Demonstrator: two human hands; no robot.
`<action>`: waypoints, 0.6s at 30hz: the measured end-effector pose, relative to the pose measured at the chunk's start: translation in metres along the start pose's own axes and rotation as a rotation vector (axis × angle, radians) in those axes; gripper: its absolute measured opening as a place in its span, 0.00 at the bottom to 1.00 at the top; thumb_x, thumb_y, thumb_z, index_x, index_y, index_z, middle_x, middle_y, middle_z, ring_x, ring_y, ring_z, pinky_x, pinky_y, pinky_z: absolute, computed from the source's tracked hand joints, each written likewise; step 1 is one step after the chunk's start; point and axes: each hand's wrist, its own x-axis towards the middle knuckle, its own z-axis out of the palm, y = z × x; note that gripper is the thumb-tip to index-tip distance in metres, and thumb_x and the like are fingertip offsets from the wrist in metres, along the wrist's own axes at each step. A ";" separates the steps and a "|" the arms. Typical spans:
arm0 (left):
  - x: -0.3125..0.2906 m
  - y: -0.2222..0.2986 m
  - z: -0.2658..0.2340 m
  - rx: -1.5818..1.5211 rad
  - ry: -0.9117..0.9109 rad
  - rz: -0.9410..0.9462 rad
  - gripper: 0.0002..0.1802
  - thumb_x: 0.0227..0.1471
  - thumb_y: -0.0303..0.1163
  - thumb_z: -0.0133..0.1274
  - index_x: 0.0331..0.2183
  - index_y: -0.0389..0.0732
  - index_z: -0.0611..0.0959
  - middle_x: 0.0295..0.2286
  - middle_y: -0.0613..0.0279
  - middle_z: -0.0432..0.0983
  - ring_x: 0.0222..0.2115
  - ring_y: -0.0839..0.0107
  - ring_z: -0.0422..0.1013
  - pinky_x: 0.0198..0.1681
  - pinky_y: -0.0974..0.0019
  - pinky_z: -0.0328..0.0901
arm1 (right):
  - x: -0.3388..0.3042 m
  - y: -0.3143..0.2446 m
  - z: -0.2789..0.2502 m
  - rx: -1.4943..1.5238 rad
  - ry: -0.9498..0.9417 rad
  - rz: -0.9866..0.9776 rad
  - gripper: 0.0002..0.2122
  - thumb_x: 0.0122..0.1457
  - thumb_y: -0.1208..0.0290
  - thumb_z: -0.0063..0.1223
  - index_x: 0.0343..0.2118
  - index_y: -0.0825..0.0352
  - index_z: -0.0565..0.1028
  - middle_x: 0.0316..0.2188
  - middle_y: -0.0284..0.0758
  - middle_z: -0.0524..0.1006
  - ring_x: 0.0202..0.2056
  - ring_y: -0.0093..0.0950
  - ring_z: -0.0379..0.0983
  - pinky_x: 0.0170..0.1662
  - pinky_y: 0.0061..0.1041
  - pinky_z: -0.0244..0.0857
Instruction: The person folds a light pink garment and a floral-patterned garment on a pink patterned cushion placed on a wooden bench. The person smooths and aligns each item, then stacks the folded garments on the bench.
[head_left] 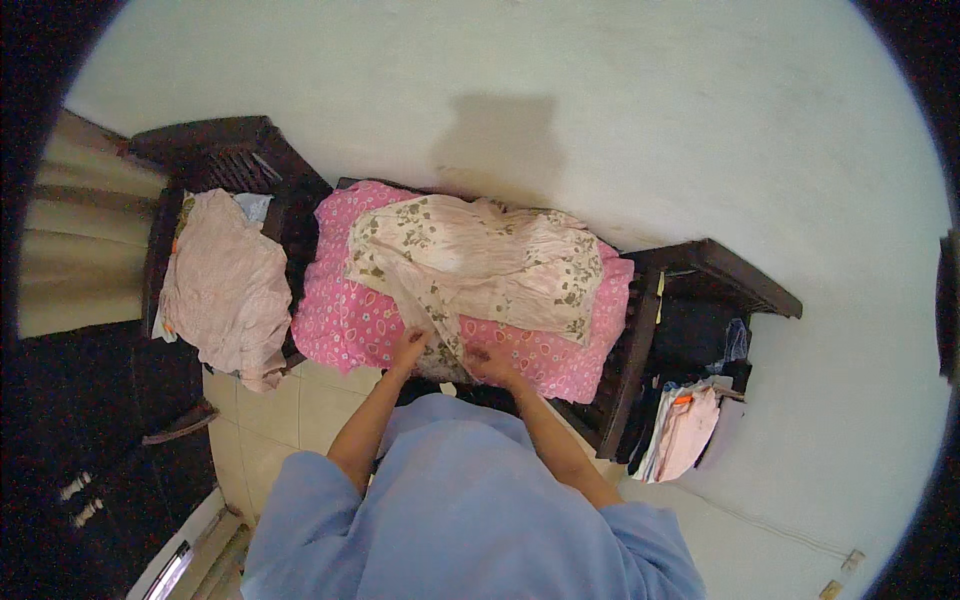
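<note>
A cream and pale-pink garment (520, 265) with an olive floral print lies spread over a pink patterned cloth (345, 315). One narrow part of it is pulled toward me, hanging down at the cloth's near edge. My left hand (411, 347) is closed on the left side of that narrow part. Close by on the right, my right hand (488, 363) is closed on its other side. The fingertips are small and partly hidden by the fabric. Whether the narrow part is a sleeve or a tie, I cannot tell.
Dark wooden chairs flank the pink cloth. A pale-pink wrinkled cloth (228, 285) is draped over the left chair (215, 130). Folded clothes (685, 430) sit on the right chair (735, 275). A pale wall (680, 120) rises behind, with a curtain (85, 240) at left.
</note>
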 end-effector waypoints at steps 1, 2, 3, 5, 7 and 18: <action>-0.006 0.031 0.003 0.042 0.024 -0.038 0.16 0.43 0.37 0.50 0.32 0.35 0.73 0.19 0.62 0.70 0.19 0.78 0.65 0.19 0.74 0.58 | -0.005 -0.016 0.010 -0.188 -0.012 -0.052 0.22 0.48 0.58 0.48 0.42 0.68 0.67 0.40 0.40 0.69 0.41 0.33 0.65 0.45 0.28 0.57; -0.008 0.050 0.001 0.081 0.056 -0.078 0.14 0.43 0.36 0.50 0.31 0.36 0.73 0.19 0.63 0.70 0.20 0.79 0.66 0.20 0.74 0.59 | -0.012 -0.033 0.015 -0.375 -0.031 -0.112 0.21 0.49 0.59 0.48 0.43 0.69 0.66 0.42 0.41 0.68 0.43 0.34 0.63 0.47 0.28 0.55; -0.005 0.052 -0.005 0.027 0.061 -0.074 0.13 0.44 0.35 0.50 0.31 0.36 0.73 0.19 0.63 0.70 0.20 0.79 0.66 0.20 0.74 0.59 | -0.015 -0.049 0.015 -0.339 -0.124 -0.056 0.21 0.49 0.60 0.46 0.44 0.69 0.65 0.43 0.43 0.67 0.44 0.35 0.62 0.48 0.29 0.54; 0.007 0.055 -0.016 -0.072 0.049 -0.048 0.12 0.44 0.34 0.50 0.30 0.36 0.73 0.20 0.64 0.69 0.20 0.79 0.66 0.20 0.75 0.59 | -0.013 -0.073 0.012 -0.265 -0.281 0.066 0.21 0.51 0.61 0.43 0.45 0.69 0.63 0.46 0.46 0.63 0.47 0.37 0.59 0.50 0.30 0.51; 0.012 0.072 -0.029 -0.086 0.233 0.093 0.11 0.44 0.31 0.49 0.30 0.36 0.72 0.22 0.62 0.70 0.21 0.75 0.67 0.22 0.72 0.61 | -0.021 -0.092 0.003 -0.119 -0.085 0.024 0.21 0.52 0.62 0.39 0.45 0.70 0.63 0.45 0.48 0.63 0.45 0.39 0.60 0.48 0.32 0.52; 0.074 0.129 -0.100 0.632 0.444 0.574 0.16 0.37 0.28 0.51 0.34 0.38 0.73 0.40 0.50 0.65 0.42 0.56 0.61 0.42 0.63 0.59 | 0.070 -0.240 -0.213 0.058 -0.249 -0.097 0.28 0.46 0.57 0.51 0.46 0.72 0.62 0.42 0.40 0.66 0.39 0.27 0.64 0.41 0.23 0.58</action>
